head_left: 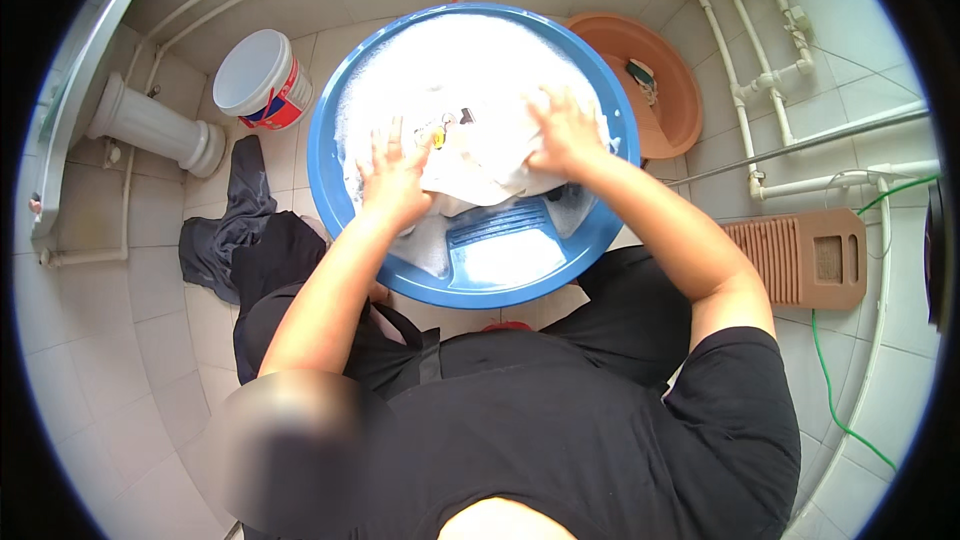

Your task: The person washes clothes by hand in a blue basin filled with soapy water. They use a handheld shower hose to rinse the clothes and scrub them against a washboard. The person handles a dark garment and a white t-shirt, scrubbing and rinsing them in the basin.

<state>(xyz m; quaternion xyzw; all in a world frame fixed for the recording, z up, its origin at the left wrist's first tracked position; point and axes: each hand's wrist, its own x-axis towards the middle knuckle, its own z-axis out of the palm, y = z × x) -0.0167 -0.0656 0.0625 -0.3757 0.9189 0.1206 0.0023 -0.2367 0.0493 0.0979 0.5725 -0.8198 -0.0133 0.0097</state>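
A large blue washtub [327,202] stands before me, full of white suds, with a ribbed washboard panel [500,230] moulded into its near side. A wet white garment [470,165] with a small coloured print lies in the foam, its lower edge on top of the ribs. My left hand [396,178] rests on the garment's left side, fingers spread. On its right side lies my right hand [566,132], its fingers also spread over the cloth. Neither hand grips the fabric.
A brown basin [682,90] holding a small dark-and-white item [642,78] stands behind the tub's right side. At left are a white bucket [262,75], dark clothing [235,230] on the tiles and a pedestal [160,127]. A brown washboard [800,258], pipes [735,60] and a green hose [828,380] are at right.
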